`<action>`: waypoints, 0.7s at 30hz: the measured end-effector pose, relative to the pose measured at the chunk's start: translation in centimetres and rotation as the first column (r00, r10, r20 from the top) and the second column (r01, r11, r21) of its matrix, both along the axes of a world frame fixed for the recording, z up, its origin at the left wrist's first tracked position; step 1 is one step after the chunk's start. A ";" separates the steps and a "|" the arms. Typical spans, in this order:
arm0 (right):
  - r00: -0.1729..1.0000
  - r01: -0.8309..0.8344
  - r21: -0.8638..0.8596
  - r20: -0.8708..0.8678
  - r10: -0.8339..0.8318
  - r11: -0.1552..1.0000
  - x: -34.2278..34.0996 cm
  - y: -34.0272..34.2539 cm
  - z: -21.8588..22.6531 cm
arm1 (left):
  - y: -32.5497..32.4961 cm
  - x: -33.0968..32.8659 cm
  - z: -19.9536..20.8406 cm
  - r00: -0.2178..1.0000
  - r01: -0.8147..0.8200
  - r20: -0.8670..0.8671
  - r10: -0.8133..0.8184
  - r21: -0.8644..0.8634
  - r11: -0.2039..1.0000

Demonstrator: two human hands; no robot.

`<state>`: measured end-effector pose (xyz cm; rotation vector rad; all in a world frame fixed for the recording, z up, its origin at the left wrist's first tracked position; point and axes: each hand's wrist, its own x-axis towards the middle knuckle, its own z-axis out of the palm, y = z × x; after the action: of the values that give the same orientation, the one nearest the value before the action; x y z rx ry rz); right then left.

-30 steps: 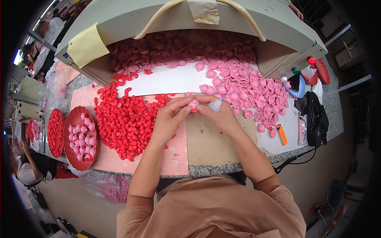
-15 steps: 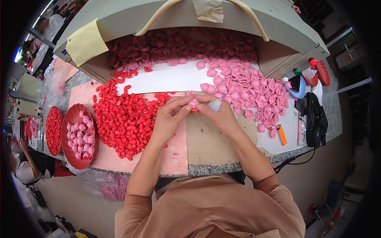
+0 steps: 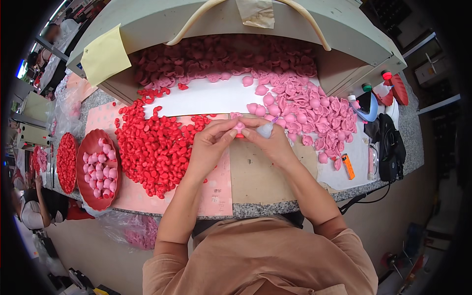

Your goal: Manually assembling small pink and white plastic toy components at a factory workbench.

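My left hand (image 3: 210, 142) and my right hand (image 3: 276, 146) meet over the brown sheet, fingertips pinching a small pink piece with a red bottom (image 3: 240, 127) between them. A small translucent squeeze bottle (image 3: 265, 130) with a purple tip is also tucked in my right hand, tip pointing away from me. To the left of my left hand spreads a heap of small red pieces (image 3: 152, 157). Beyond my right hand lies a pile of pink round and petal-like pieces (image 3: 319, 110). The fingers partly cover the held piece.
A red scalloped tray (image 3: 86, 189) with pink-and-red pieces sits at left, beside another full of red pieces (image 3: 66, 162). A grey hood (image 3: 162, 29) arches over more pink pieces. At right are an orange lighter (image 3: 348, 166) and a black bag (image 3: 391, 147). Another person (image 3: 42, 201) is at far left.
My hands keep the same pinch on the piece, with hardly any movement. At far left, the other person's arm has shifted slightly.
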<state>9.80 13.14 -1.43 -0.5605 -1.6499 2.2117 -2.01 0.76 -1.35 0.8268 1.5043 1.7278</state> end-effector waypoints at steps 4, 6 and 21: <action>1.000 -0.002 0.028 0.021 0.001 1.000 0.1 0.1 0.0 | 0.0 0.0 -0.1 1.000 0.008 -0.003 -0.008 0.002 1.000; 1.000 -0.002 0.030 0.018 0.002 1.000 0.1 0.1 0.0 | 0.0 0.0 -0.1 1.000 0.009 0.008 -0.009 0.004 1.000; 1.000 -0.004 0.014 0.012 0.004 1.000 0.1 0.1 -0.3 | 0.0 0.0 -0.1 1.000 0.003 -0.008 -0.003 0.003 1.000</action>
<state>9.86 13.21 -1.72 -0.5681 -1.6724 2.2017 -2.01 0.74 -1.47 0.8384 1.5052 1.7270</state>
